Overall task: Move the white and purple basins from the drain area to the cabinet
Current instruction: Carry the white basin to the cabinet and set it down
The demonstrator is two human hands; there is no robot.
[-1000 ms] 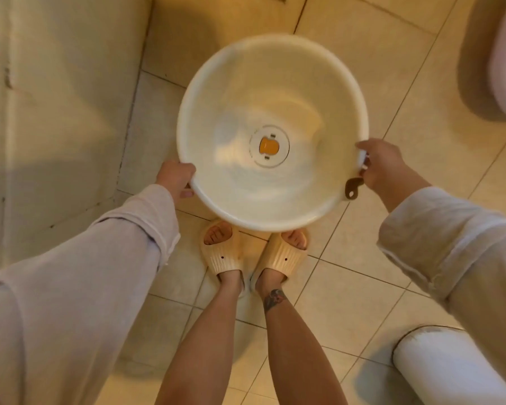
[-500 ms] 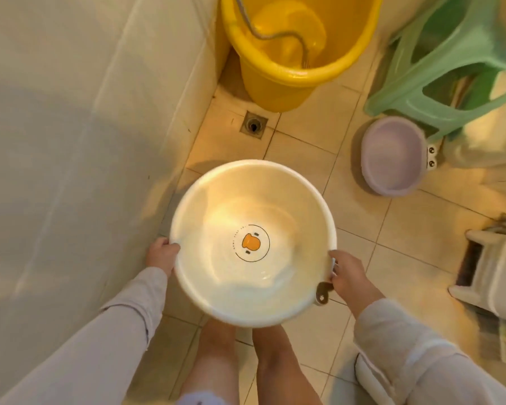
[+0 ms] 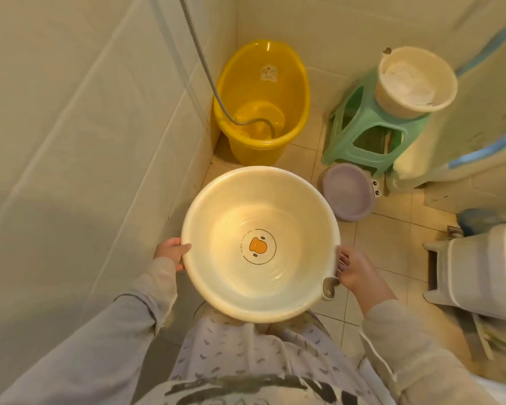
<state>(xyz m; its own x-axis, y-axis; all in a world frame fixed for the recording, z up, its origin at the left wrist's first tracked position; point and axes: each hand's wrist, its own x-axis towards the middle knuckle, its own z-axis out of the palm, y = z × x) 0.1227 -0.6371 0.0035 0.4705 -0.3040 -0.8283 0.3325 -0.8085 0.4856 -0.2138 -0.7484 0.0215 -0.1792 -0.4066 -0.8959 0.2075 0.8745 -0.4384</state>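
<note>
I hold a round white basin (image 3: 231, 206) with an orange duck mark on its bottom, level in front of my body. My left hand (image 3: 171, 252) grips its left rim. On the right rim, just above a small hanging tab, my right hand (image 3: 354, 271) holds on. A little water lies in the basin. The smaller purple basin (image 3: 348, 190) sits on the tiled floor to the upper right, tilted against the foot of a green stool.
A yellow bucket (image 3: 262, 103) with a shower hose (image 3: 205, 62) in it stands in the corner. A green plastic stool (image 3: 371, 133) carries a cream tub (image 3: 415, 80). A tiled wall runs along the left. White fixtures (image 3: 479, 267) stand at the right.
My view has tilted up from my feet toward the corner, bringing the bucket, stool and purple basin into sight. Both hands keep the same hold on the white basin.
</note>
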